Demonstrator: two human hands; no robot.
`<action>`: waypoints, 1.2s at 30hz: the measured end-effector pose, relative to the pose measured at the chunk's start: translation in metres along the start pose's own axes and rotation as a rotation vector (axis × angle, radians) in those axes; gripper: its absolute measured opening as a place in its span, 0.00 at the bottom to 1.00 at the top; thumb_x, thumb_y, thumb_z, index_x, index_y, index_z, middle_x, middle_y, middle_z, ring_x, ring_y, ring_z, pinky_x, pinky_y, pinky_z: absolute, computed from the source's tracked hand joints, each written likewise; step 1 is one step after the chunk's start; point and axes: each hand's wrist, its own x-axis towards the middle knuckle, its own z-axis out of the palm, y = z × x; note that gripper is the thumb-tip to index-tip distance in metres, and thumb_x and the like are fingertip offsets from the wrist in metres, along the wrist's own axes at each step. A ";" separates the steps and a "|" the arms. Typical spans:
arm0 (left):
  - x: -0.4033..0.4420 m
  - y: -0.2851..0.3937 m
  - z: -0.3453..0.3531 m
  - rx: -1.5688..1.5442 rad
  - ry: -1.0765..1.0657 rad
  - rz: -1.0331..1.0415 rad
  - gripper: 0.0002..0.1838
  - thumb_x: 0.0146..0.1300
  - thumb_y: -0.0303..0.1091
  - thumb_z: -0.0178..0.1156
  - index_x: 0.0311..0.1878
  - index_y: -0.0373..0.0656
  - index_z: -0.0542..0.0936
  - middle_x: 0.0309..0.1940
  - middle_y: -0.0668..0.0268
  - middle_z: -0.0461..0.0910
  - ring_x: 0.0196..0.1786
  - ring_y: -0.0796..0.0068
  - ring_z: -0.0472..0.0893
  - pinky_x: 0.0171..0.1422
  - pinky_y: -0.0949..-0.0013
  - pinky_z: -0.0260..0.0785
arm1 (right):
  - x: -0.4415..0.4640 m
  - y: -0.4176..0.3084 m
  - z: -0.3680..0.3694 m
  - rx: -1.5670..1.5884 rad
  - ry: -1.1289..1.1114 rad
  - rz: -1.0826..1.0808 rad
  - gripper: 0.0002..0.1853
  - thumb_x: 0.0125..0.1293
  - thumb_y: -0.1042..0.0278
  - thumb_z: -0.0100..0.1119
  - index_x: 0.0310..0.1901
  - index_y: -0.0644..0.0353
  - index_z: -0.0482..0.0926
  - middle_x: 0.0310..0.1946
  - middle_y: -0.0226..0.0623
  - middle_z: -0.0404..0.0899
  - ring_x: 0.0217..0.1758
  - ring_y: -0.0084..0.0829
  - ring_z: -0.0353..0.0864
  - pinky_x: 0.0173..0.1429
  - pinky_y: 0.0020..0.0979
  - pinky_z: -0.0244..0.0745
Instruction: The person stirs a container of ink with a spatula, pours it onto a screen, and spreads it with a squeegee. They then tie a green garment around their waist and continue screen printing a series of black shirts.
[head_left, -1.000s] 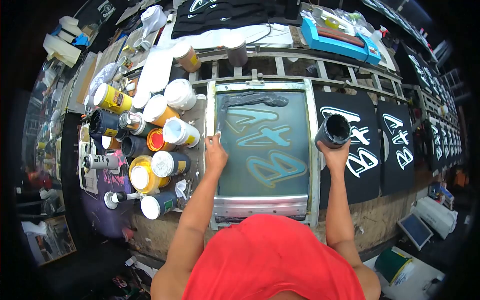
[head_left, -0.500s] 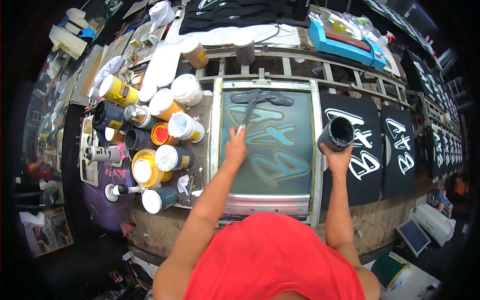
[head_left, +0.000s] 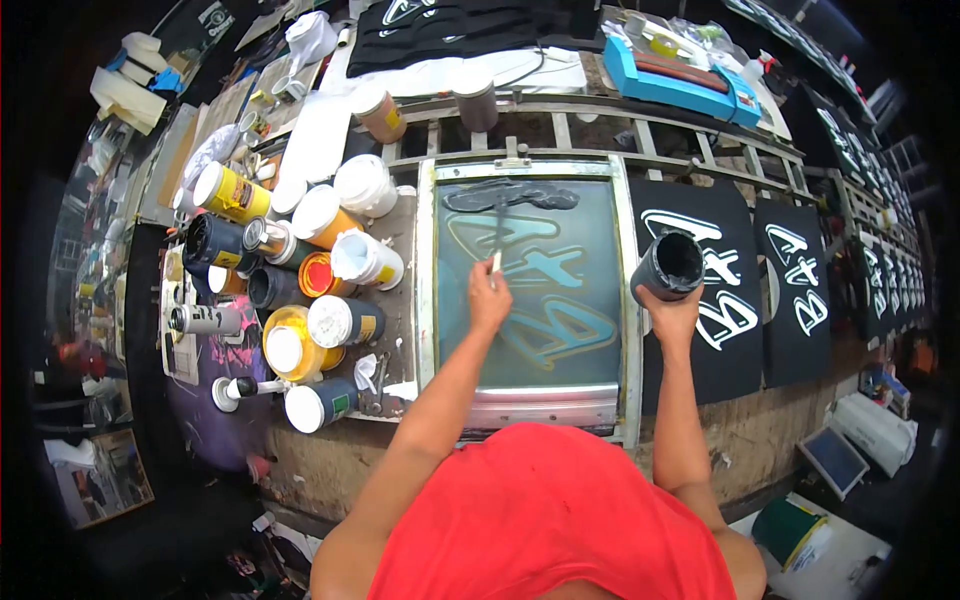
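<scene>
My left hand [head_left: 489, 300] is closed around the pale handle of an ink-covered spatula [head_left: 499, 238]. The spatula points away from me over a framed printing screen [head_left: 428, 290]; its far end meets a thick band of black ink [head_left: 535, 197] along the top of the mesh. Outlined lettering [head_left: 570, 330] shows on the mesh. With my right hand [head_left: 672, 318] I grip a dark ink tub [head_left: 650, 275] from below, beside the screen's right edge. Its open mouth faces up and shows black ink inside. A silver squeegee-like bar [head_left: 540, 406] lies across the screen's near end.
Left of the screen crowd several ink tubs, among them a white one [head_left: 366, 258] and a yellow one [head_left: 232, 192]. Black printed fabric pieces [head_left: 795, 340] lie to the right. Behind stand a metal rail [head_left: 585, 112] and a blue device [head_left: 622, 68].
My left hand has shifted a little right and nearer to me, and the spatula stands straighter over the screen. My right hand still holds the tub in about the same place.
</scene>
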 end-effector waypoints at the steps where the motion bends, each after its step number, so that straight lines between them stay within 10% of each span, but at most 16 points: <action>1: -0.001 0.009 0.012 -0.002 -0.006 0.005 0.14 0.69 0.28 0.55 0.56 0.36 0.75 0.50 0.47 0.78 0.57 0.44 0.76 0.63 0.49 0.68 | -0.002 -0.004 -0.004 -0.020 -0.016 0.068 0.44 0.44 0.68 0.85 0.61 0.63 0.67 0.50 0.47 0.84 0.50 0.36 0.87 0.56 0.36 0.80; 12: -0.015 0.066 0.098 -0.046 -0.261 0.120 0.15 0.68 0.27 0.54 0.57 0.37 0.75 0.53 0.47 0.77 0.58 0.44 0.75 0.65 0.49 0.68 | -0.007 0.015 -0.031 0.025 0.018 0.128 0.43 0.44 0.68 0.85 0.60 0.64 0.67 0.50 0.46 0.84 0.49 0.36 0.87 0.57 0.36 0.81; 19: 0.004 0.056 0.037 0.149 -0.339 0.168 0.18 0.68 0.23 0.53 0.61 0.39 0.74 0.54 0.47 0.73 0.57 0.39 0.76 0.62 0.47 0.71 | -0.014 0.001 -0.032 0.082 0.037 0.042 0.41 0.46 0.72 0.84 0.60 0.64 0.67 0.50 0.47 0.83 0.48 0.33 0.87 0.53 0.35 0.83; 36: -0.021 0.060 0.114 -0.048 -0.229 0.187 0.17 0.66 0.22 0.55 0.58 0.38 0.73 0.54 0.44 0.74 0.58 0.40 0.75 0.62 0.47 0.69 | -0.019 0.009 -0.039 0.181 0.015 0.051 0.46 0.45 0.73 0.84 0.65 0.64 0.65 0.52 0.47 0.83 0.46 0.33 0.88 0.52 0.36 0.84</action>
